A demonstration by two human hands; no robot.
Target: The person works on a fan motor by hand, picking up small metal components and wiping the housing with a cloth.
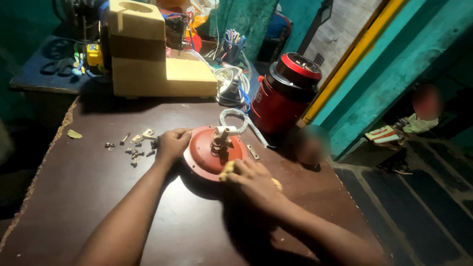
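A round red-orange plate (204, 158) with a cream post and a white sleeved cable (236, 116) rising from its middle lies on the dark brown table (88, 187). My left hand (171, 144) rests on the plate's left rim, fingers curled against it. My right hand (251, 180) presses a small yellow cloth (227, 170) onto the plate's near right edge. A red cylindrical appliance body (286, 96) stands just behind the plate to the right.
Loose screws, nuts and small metal brackets (134, 145) lie left of my left hand. A cream block-shaped appliance base (148, 59) and tangled wires stand at the back. A small metal strip (253, 151) lies right of the plate. People sit on the floor at right.
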